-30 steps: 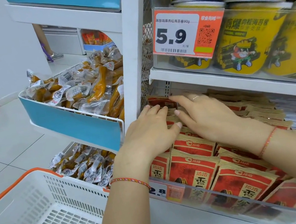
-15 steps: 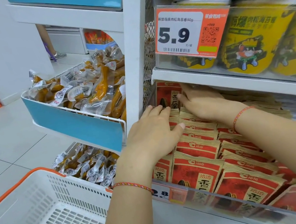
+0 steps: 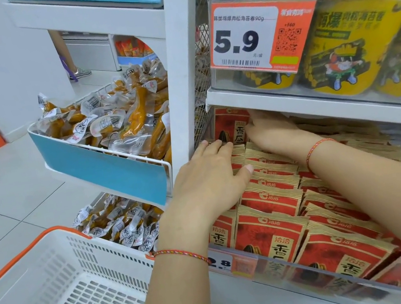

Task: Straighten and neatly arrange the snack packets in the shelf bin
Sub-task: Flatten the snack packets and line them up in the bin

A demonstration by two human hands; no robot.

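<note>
Your left hand [image 3: 208, 179] lies flat, fingers straight and together, pressing down on the rows of red snack packets [image 3: 271, 198] in the shelf bin [image 3: 318, 282]. Your right hand [image 3: 268, 128] reaches to the back under the upper shelf [image 3: 317, 105], fingers curled on an upright packet [image 3: 230, 126] at the rear. The packets stand overlapping in rows behind the bin's clear front wall. Yellow tubs [image 3: 351, 51] sit above, behind an orange 5.9 price tag [image 3: 260, 36]. To the left hang blue wire baskets [image 3: 102, 164] of vacuum-packed snacks, with a white shopping basket [image 3: 60, 297] below on the tiled floor [image 3: 4, 186].
</note>
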